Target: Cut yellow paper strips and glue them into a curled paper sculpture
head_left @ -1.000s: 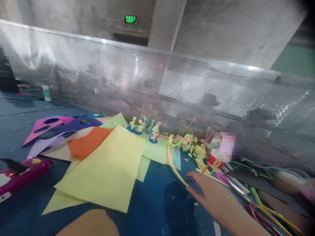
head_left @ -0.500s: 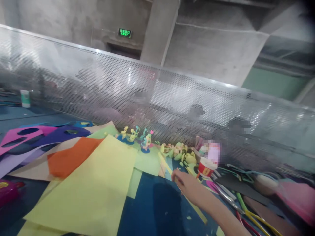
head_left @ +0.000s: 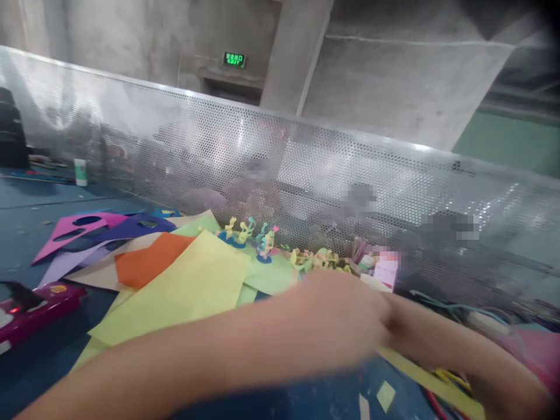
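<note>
Beyond the left hand (head_left: 343, 318) stands a white-rimmed cup (head_left: 375, 283), contents hidden.

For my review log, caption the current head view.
Blurred left hand overlaps right hand in view, yellow paper strip below, coloured paper sheets nearby.

1. Up ahead of you: lit green exit sign (head_left: 234, 59) on the concrete wall (head_left: 131, 35).
2. Perforated metal screen (head_left: 210, 134) runs across your view; blurry figures (head_left: 361, 201) show in or thru it, can't tell which.
3. Your L: magenta power strip (head_left: 52, 312) w/ black plug (head_left: 24, 296), red light on.
4. Farther L: white/green tube (head_left: 81, 172), upright nr. the screen.
5. Far L edge: tall black obj. (head_left: 11, 131), can't ID.
</note>
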A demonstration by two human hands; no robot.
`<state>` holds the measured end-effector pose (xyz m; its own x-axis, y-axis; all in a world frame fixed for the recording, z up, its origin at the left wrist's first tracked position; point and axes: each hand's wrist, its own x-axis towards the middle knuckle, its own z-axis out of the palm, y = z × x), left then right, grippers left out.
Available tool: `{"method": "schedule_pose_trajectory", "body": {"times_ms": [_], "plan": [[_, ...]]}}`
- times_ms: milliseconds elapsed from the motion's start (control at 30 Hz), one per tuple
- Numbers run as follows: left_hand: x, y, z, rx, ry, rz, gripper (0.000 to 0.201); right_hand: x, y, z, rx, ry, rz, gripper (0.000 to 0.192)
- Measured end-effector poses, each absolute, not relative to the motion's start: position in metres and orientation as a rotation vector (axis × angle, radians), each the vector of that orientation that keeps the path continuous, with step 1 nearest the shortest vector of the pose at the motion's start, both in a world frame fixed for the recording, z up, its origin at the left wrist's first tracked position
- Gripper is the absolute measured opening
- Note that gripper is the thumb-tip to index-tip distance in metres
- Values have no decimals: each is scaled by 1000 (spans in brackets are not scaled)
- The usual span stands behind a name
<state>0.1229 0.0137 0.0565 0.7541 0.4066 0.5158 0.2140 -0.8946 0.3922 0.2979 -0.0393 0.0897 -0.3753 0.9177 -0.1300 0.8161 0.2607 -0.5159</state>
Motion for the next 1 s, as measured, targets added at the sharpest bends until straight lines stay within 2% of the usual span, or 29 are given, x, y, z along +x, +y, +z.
{"method": "schedule_pose_trajectory", "body": {"times_ms": [167, 300, 367, 433, 467, 533, 667, 833, 1000], "plan": [[104, 55, 47, 2577, 481, 560, 53, 314, -48, 92, -1519, -2261, 1075, 28], [97, 62, 22, 2215, 237, 209, 38, 324, -51, 88, -1408, -2192, 1171, 23], [102, 54, 7, 2080, 249, 208, 42, 328, -54, 90, -1356, -2202, 1185, 21], [107, 44, -7, 1978, 341, 359, 59, 329, -57, 94, -1285, -2210, 1207, 19], [110, 38, -13, 1947, 408, 447, 61, 329, -59, 95, -1246, -2208, 1225, 19], [112, 29, -21, 1999, 483, 540, 53, 328, -60, 97, -1193, -2193, 1260, 18], [109, 18, -28, 2001, 389, 424, 28, 328, -61, 100, -1254, -2187, 1210, 20], [111, 24, -33, 1855, 432, 509, 22, 342, -58, 102, -1325, -2205, 1025, 30], [114, 37, -40, 2039, 656, 805, 17, 349, -52, 91, -1540, -2139, 1079, 28]]}}
